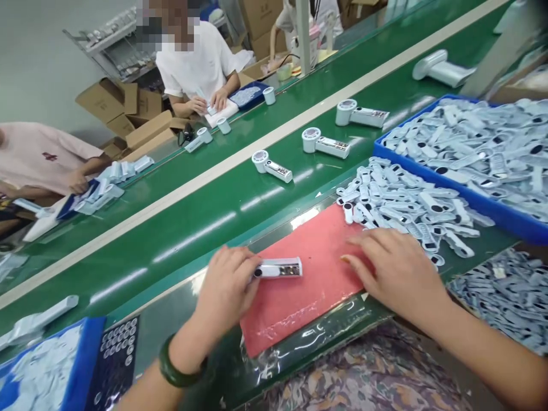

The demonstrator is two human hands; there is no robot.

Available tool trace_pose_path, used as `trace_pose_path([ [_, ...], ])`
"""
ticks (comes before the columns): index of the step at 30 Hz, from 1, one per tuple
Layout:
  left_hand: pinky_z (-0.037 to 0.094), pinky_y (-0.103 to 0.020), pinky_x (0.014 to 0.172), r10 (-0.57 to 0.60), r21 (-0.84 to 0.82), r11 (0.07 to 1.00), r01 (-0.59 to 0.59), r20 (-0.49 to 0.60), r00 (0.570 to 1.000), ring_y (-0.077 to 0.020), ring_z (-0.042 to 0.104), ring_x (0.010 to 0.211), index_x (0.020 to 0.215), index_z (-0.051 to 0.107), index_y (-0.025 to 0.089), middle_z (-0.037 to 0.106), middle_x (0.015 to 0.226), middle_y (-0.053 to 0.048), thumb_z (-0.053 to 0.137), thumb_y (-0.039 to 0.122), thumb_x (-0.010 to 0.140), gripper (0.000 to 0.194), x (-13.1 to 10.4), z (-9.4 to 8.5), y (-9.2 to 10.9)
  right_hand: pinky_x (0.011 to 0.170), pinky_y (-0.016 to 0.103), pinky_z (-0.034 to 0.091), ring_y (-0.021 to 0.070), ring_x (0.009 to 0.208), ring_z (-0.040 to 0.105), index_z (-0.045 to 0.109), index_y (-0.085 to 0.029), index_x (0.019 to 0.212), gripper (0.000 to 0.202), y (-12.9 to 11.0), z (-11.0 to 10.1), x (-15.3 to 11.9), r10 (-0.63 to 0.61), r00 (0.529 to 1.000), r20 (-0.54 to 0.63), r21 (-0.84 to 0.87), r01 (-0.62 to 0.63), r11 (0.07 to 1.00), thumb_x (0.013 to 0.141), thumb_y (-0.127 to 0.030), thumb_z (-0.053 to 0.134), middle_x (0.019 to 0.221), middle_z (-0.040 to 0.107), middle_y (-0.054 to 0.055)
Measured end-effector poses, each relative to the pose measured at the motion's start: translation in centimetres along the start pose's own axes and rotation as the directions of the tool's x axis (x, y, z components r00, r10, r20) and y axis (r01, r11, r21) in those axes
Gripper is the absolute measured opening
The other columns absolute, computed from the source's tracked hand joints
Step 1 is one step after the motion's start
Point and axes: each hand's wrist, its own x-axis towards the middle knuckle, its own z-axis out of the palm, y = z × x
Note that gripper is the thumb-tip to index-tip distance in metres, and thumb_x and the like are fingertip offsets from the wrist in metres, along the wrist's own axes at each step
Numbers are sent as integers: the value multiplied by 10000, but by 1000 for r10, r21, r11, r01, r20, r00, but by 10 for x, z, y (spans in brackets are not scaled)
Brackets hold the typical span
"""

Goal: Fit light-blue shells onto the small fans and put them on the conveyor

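My left hand is closed around one end of a light blue handheld housing, whose round head is mostly hidden by my fingers. Its handle points right over a red mat, with shiny metal parts and a small dark button showing. At the mat's right side, my right hand has thumb and fingers apart, slightly blurred, with nothing visible between them. Just beyond it lies a loose heap of light blue plastic covers, many with a dark oval.
A blue tray of similar covers stands at the right. On the green conveyor, several housings lie apart, including one nearby. At lower left are a blue bin and a dark sheet of round stickers. Co-workers sit opposite.
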Motion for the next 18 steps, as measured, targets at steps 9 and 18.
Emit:
trace_pose_path([
  [9, 254, -757, 1101, -214, 368, 899, 238, -104, 971, -450, 337, 1441, 1069, 744, 221, 486, 1483, -190, 508, 132, 921, 292, 129, 13, -141, 687, 432, 336, 303, 817, 531, 606, -196, 847, 137, 10, 4, 10, 1, 988, 155, -366, 57, 929, 936, -125, 529, 878, 596, 86],
  [18, 369, -403, 1188, -301, 280, 918, 279, 36, 953, -239, 380, 1459, 1534, 350, 281, 374, 1596, -108, 438, 79, 921, 651, 57, 51, -187, 876, 470, 398, 286, 993, 604, 585, -241, 1251, 449, -11, 39, -4, -370, 928, 48, 9, 370, 929, 872, -82, 404, 1122, 664, 75],
])
